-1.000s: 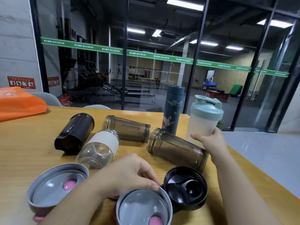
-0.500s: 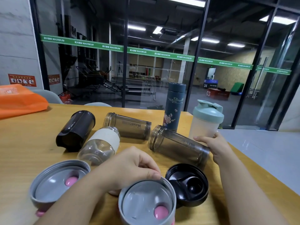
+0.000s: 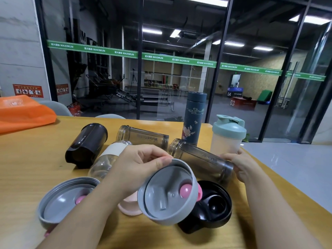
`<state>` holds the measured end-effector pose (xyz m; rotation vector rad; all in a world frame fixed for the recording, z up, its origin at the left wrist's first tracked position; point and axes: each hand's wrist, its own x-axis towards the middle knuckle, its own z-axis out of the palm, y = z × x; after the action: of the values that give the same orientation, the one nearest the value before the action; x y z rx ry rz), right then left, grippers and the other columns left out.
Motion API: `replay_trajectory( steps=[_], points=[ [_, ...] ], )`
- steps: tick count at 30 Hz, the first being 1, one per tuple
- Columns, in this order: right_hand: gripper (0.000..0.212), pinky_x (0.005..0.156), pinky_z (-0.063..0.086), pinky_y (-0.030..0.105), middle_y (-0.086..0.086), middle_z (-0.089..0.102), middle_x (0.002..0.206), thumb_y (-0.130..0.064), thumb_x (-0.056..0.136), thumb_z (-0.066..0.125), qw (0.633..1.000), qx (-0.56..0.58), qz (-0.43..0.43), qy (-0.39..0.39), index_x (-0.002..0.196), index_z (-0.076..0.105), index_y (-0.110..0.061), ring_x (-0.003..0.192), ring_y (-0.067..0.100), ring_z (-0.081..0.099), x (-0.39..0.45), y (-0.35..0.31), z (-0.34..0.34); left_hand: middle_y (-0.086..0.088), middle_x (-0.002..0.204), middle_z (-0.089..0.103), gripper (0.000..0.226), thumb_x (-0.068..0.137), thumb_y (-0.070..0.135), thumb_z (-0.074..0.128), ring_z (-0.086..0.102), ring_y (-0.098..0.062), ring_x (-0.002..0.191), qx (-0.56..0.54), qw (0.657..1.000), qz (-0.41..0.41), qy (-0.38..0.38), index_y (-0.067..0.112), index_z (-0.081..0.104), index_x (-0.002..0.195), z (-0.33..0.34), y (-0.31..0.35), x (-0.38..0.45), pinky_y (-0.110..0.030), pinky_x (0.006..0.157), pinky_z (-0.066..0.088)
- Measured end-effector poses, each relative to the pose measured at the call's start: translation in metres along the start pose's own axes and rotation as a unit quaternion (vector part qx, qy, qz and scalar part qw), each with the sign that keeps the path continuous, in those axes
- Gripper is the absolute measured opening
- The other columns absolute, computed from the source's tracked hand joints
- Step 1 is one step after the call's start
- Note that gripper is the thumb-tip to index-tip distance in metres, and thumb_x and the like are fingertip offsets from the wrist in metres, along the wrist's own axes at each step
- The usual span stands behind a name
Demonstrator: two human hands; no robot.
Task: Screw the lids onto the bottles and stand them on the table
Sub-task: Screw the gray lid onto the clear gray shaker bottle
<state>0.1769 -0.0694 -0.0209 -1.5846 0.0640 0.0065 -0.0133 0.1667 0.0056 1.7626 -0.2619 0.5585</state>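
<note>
An orange bag is lying at the upper left of the frame on the wooden table. At lower left, 1 grey lid is resting upside down, showing a pink plug inside. Above it, a black bottle is lying on its side, and just right of it a clear bottle with a white band is also lying down, its lower end passing behind the left hand. Behind these, a smoky bottle is lying on its side near the frame's centre. The left hand is gripping a second grey lid by its rim with thumb and curled fingers, holding it tilted above the table with its open underside facing the camera. A pink lid is sitting on the table partly behind this lid, and a black lid is lying open side up just right of it. A second smoky bottle is lying on its side at centre right; the right hand is curling its fingers round the bottle's base end. Behind, a dark blue flask and a frosted shaker with a green lid are standing upright, both capped.
</note>
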Motion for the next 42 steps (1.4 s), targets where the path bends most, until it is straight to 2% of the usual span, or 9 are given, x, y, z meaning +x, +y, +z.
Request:
replay_trajectory(
  steps=[5, 10, 14, 18, 23, 26, 30, 36, 42],
  points=[
    [0.044, 0.076, 0.048, 0.037, 0.011, 0.061, 0.092, 0.012, 0.075, 0.068, 1.000, -0.008, -0.002, -0.005, 0.110, 0.050, -0.007, 0.078, 0.021, 0.057, 0.001, 0.000, -0.003, 0.005, 0.072, 0.073, 0.004, 0.079, 0.019, 0.067, 0.064, -0.005, 0.065, 0.019, 0.998, 0.008, 0.060, 0.019, 0.070, 0.076, 0.000, -0.003, 0.004, -0.015, 0.060, 0.051],
    [0.046, 0.083, 0.049, 0.040, 0.014, 0.061, 0.101, 0.011, 0.077, 0.067, 1.000, -0.024, -0.001, -0.012, 0.115, 0.049, -0.007, 0.091, 0.029, 0.058, 0.000, 0.000, -0.002, 0.002, 0.074, 0.066, 0.011, 0.093, 0.016, 0.055, 0.060, -0.006, 0.069, 0.062, 0.993, -0.019, 0.095, 0.017, 0.060, 0.083, -0.001, -0.012, 0.006, -0.021, 0.063, 0.049],
    [0.041, 0.066, 0.045, 0.032, 0.010, 0.061, 0.094, 0.007, 0.078, 0.067, 1.000, -0.006, 0.009, -0.018, 0.111, 0.050, -0.009, 0.080, 0.022, 0.056, -0.006, -0.004, -0.002, -0.004, 0.082, 0.059, 0.014, 0.099, 0.020, 0.044, 0.055, -0.018, 0.077, 0.093, 0.985, -0.063, 0.132, 0.021, 0.050, 0.086, 0.000, -0.020, 0.009, -0.034, 0.067, 0.044],
    [0.042, 0.096, 0.041, 0.040, 0.012, 0.060, 0.112, 0.004, 0.077, 0.069, 1.000, -0.003, 0.002, -0.008, 0.114, 0.052, -0.009, 0.103, 0.027, 0.052, -0.005, -0.011, -0.005, -0.002, 0.095, 0.063, 0.014, 0.101, 0.025, 0.038, 0.061, -0.021, 0.090, 0.077, 0.982, -0.100, 0.139, 0.028, 0.051, 0.096, 0.000, -0.019, 0.008, -0.042, 0.078, 0.050],
    [0.064, 0.087, 0.034, 0.041, 0.012, 0.046, 0.132, -0.013, 0.080, 0.064, 0.996, -0.056, -0.007, 0.063, 0.137, 0.038, -0.002, 0.120, 0.029, 0.041, -0.005, -0.030, -0.005, -0.016, 0.106, 0.069, 0.031, 0.102, 0.023, 0.035, 0.067, -0.034, 0.097, -0.057, 0.986, -0.143, 0.069, 0.019, 0.064, 0.113, 0.002, -0.015, 0.007, -0.047, 0.074, 0.059],
    [0.057, 0.082, 0.037, 0.040, 0.011, 0.046, 0.123, -0.020, 0.080, 0.068, 0.988, -0.083, -0.053, 0.119, 0.125, 0.038, -0.002, 0.109, 0.027, 0.044, -0.009, -0.036, 0.002, -0.013, 0.090, 0.074, 0.033, 0.101, 0.004, 0.033, 0.072, -0.024, 0.085, -0.153, 0.969, -0.179, 0.070, 0.009, 0.065, 0.098, 0.005, -0.011, 0.006, -0.030, 0.063, 0.059],
    [0.060, 0.098, 0.042, 0.047, 0.015, 0.046, 0.127, -0.029, 0.072, 0.071, 0.949, -0.206, -0.105, 0.216, 0.118, 0.042, -0.002, 0.121, 0.034, 0.042, -0.025, -0.042, 0.017, -0.026, 0.109, 0.065, 0.026, 0.097, -0.002, 0.034, 0.067, -0.037, 0.097, -0.269, 0.932, -0.229, 0.085, -0.001, 0.057, 0.109, 0.004, -0.008, 0.010, -0.040, 0.068, 0.061],
    [0.045, 0.089, 0.043, 0.041, 0.007, 0.049, 0.105, -0.033, 0.074, 0.072, 0.919, -0.343, -0.147, 0.130, 0.103, 0.047, -0.009, 0.109, 0.028, 0.045, -0.047, -0.043, 0.038, -0.032, 0.122, 0.055, 0.032, 0.092, -0.005, 0.038, 0.066, -0.045, 0.097, -0.451, 0.850, -0.257, 0.092, 0.002, 0.047, 0.122, 0.002, -0.006, 0.012, -0.053, 0.072, 0.058],
    [0.079, 0.086, 0.048, 0.034, 0.001, 0.056, 0.119, -0.057, 0.072, 0.072, 0.894, -0.431, -0.123, -0.024, 0.133, 0.043, -0.016, 0.103, 0.020, 0.055, -0.049, -0.029, 0.049, -0.032, 0.118, 0.062, 0.030, 0.087, 0.000, 0.042, 0.065, -0.044, 0.102, -0.473, 0.839, -0.259, 0.063, 0.002, 0.053, 0.115, -0.001, -0.003, 0.010, -0.053, 0.066, 0.058]
  ],
)
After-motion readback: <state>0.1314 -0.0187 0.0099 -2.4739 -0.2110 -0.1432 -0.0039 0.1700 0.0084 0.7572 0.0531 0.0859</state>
